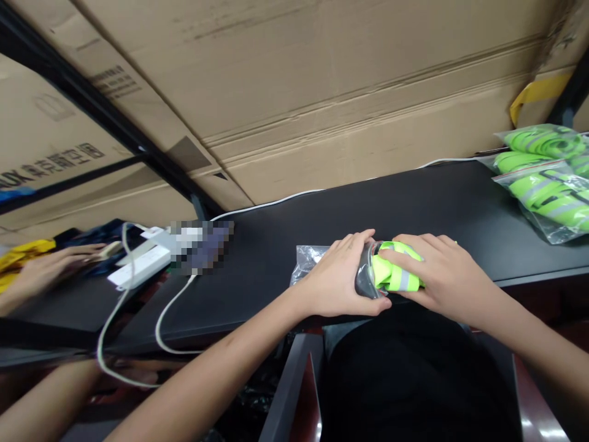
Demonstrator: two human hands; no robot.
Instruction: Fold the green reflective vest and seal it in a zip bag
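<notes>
A folded neon-green vest with a grey reflective stripe lies at the near edge of the black table. My right hand is closed around it. The vest's left end sits inside the mouth of a clear plastic bag. My left hand grips that bag's opening, thumb below and fingers curled over the top. Both hands touch at the bag's mouth.
Several bagged green vests are piled at the table's far right. A white power strip with white cables lies at the left. Another person's hand rests at the far left. Cardboard boxes wall the back.
</notes>
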